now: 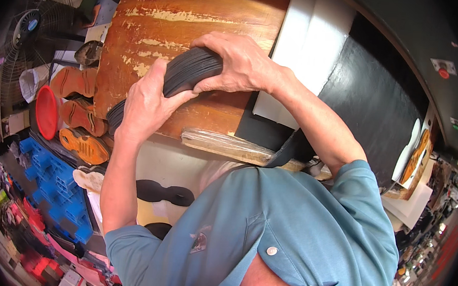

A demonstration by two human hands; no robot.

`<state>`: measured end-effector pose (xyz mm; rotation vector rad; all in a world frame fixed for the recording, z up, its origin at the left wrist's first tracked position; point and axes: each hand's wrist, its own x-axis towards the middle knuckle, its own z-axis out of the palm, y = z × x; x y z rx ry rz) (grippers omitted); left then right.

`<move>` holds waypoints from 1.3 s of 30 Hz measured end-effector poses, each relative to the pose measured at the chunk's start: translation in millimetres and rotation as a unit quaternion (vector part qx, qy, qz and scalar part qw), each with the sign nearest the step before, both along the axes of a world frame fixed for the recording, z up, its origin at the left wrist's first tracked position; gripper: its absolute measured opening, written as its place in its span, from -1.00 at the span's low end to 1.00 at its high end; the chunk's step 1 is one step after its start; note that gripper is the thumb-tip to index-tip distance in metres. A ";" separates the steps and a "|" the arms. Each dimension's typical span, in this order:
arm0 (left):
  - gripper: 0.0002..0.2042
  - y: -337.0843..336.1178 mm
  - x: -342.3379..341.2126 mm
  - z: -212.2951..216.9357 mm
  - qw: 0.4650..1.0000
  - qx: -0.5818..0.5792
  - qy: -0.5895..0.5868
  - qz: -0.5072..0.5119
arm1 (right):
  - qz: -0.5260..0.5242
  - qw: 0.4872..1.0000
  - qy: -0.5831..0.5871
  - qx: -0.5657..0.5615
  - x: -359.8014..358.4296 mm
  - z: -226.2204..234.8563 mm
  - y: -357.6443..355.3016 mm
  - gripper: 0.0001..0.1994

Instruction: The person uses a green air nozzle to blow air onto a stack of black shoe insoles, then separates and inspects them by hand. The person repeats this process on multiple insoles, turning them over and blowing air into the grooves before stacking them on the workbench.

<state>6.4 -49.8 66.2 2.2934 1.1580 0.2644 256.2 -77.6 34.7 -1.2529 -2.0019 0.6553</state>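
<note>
Cluttered workshop, worn orange-brown wooden bench under and beyond the grip, varnish flaking. Wire fan far off to the left of the grip.

Person has both hands on one curved stack of thin black sheets, sheet edges showing as fine lines; possibly insole pieces, can't confirm. Stack sits right in the grip, above the bench's left part; whether it touches the wood, can't tell. Long axis slants: near-left end sticks out past the left hand, far-right end is in the right hand. Left hand is nearer the near-left end, wrapped about the middle, thumb along the side facing the right hand. Right hand is curled round the far end, thumb and fingers spread by the stack's thickness. Both closed on it, neither empty; some fingertips hidden.

Left of the grip: brown and orange shoe soles, red plastic dish. Nearer the body: black sole-shaped piece, below the left hand's side; plastic-wrapped wooden strip along the bench edge. Right of the grip: white board, then black sheet.
</note>
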 end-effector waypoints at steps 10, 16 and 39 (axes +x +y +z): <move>-0.44 -29.9 18.2 57.7 0.952 -0.267 -0.140 0.055 | -0.010 0.970 0.156 -0.184 47.9 53.9 -25.0 -0.14; -0.44 -45.8 28.3 57.0 0.884 -0.414 -0.201 0.088 | -0.117 0.915 0.304 -0.238 46.1 34.0 -59.4 -0.04; -0.46 -75.4 37.9 56.6 0.940 -0.258 -0.198 0.101 | -0.107 0.842 0.466 -0.252 38.8 30.4 -69.5 -0.07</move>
